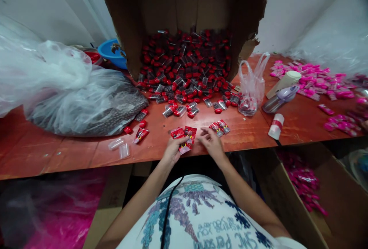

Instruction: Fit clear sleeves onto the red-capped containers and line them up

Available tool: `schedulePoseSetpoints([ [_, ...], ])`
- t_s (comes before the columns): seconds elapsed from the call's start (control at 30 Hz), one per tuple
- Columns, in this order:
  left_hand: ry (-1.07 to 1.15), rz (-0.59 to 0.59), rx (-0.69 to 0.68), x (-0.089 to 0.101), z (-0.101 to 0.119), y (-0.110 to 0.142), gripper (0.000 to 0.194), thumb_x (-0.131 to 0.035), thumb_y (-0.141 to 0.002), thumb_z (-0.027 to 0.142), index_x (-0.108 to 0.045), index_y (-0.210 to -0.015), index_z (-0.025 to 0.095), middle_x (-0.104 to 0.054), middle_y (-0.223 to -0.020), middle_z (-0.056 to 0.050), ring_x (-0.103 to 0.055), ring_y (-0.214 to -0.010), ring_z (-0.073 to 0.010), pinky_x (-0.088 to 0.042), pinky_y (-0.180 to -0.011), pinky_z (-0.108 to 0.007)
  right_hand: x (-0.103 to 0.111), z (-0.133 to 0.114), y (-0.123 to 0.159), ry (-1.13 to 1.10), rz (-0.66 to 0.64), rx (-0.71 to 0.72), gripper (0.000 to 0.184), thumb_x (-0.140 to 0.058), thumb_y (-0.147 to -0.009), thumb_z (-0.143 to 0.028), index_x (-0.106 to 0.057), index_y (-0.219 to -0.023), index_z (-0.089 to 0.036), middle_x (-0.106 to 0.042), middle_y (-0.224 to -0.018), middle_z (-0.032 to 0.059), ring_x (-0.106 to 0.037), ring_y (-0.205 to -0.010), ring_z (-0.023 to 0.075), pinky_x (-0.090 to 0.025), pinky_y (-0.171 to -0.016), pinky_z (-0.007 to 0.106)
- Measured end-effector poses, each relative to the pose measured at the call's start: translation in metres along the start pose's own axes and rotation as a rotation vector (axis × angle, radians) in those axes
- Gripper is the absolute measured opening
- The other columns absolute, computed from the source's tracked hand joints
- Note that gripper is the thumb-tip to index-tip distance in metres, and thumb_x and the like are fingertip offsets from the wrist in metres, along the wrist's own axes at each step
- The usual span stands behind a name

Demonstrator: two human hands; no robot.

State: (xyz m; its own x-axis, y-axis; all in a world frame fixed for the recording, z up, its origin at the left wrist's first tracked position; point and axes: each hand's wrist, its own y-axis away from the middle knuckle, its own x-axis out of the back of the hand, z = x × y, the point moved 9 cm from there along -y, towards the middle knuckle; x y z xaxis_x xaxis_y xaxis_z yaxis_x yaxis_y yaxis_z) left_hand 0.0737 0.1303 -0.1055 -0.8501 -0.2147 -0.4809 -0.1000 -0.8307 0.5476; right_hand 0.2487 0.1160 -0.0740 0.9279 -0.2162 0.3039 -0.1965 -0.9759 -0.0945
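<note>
Several red printed packets [185,148] are pinched in my left hand [173,149], fanned out near the table's front edge. My right hand [212,143] is just right of them, fingers apart and holding nothing that shows. Beyond its fingertips lie a few more red packets [220,127] on the table. One red packet [140,135] lies off to the left, beside two clear plastic caps [124,150]. Small red-ended clear containers [179,110] are scattered ahead of my hands.
A torn cardboard box [250,15] on its side spills red-ended containers. A plastic sack [86,103] fills the left. To the right stand a small plastic bag [249,88], a purple-lidded bottle [277,101], a white roll [276,126] and pink pieces [316,80]. An open carton [324,187] sits below.
</note>
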Motion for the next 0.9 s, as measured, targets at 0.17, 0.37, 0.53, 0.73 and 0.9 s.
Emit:
schedulePoseSetpoints([
  [0.17, -0.058, -0.025, -0.035, 0.008, 0.006, 0.002, 0.032, -0.080, -0.053, 0.010, -0.070, -0.083, 0.010, -0.073, -0.076, -0.009, -0.069, -0.063, -0.0213, -0.058, -0.059, -0.031, -0.049, -0.044, -0.012, 0.063, -0.333, 0.198, 0.031, -0.055, -0.082, -0.021, -0.062, -0.111, -0.026, -0.068, -0.101, 0.0019, -0.062, -0.091, 0.0187, -0.047, -0.082, 0.031],
  [0.37, -0.049, 0.009, -0.057, 0.022, 0.014, 0.006, 0.036, -0.083, -0.047, 0.007, -0.070, -0.080, 0.010, -0.072, -0.072, -0.007, -0.069, -0.061, -0.0215, -0.057, -0.057, -0.030, -0.065, -0.065, -0.042, 0.332, -0.625, 0.394, 0.035, -0.058, -0.081, -0.019, -0.064, -0.114, -0.030, -0.071, -0.096, 0.0006, -0.064, -0.087, 0.0197, -0.046, -0.078, 0.029],
  [0.53, 0.116, 0.157, -0.026, 0.037, 0.016, 0.001, 0.023, -0.078, -0.054, 0.004, -0.067, -0.073, 0.011, -0.070, -0.067, -0.004, -0.066, -0.055, -0.0169, -0.056, -0.053, -0.027, -0.051, -0.039, -0.097, 0.652, -0.267, 0.428, 0.038, -0.046, -0.086, -0.009, -0.060, -0.120, -0.020, -0.062, -0.117, 0.0114, -0.054, -0.104, 0.0239, -0.040, -0.091, 0.037],
  [0.73, 0.291, 0.229, -0.047, 0.049, 0.027, -0.003, 0.020, -0.074, -0.059, -0.001, -0.065, -0.071, 0.012, -0.069, -0.067, -0.002, -0.065, -0.056, -0.0134, -0.055, -0.058, -0.023, -0.060, -0.014, -0.081, 0.837, -0.323, 0.493, 0.024, -0.050, -0.088, -0.017, -0.063, -0.107, -0.016, -0.060, -0.109, 0.0137, -0.050, -0.101, 0.0263, -0.039, -0.089, 0.037],
  [0.9, 0.330, 0.201, -0.105, 0.044, 0.032, -0.006, 0.017, -0.076, -0.063, 0.007, -0.061, -0.068, 0.014, -0.064, -0.061, 0.001, -0.058, -0.048, -0.0081, -0.049, -0.050, -0.019, -0.062, -0.018, -0.045, 0.717, -0.371, 0.468, 0.019, -0.050, -0.089, -0.020, -0.061, -0.104, -0.016, -0.063, -0.101, 0.0124, -0.053, -0.095, 0.0251, -0.040, -0.086, 0.037],
])
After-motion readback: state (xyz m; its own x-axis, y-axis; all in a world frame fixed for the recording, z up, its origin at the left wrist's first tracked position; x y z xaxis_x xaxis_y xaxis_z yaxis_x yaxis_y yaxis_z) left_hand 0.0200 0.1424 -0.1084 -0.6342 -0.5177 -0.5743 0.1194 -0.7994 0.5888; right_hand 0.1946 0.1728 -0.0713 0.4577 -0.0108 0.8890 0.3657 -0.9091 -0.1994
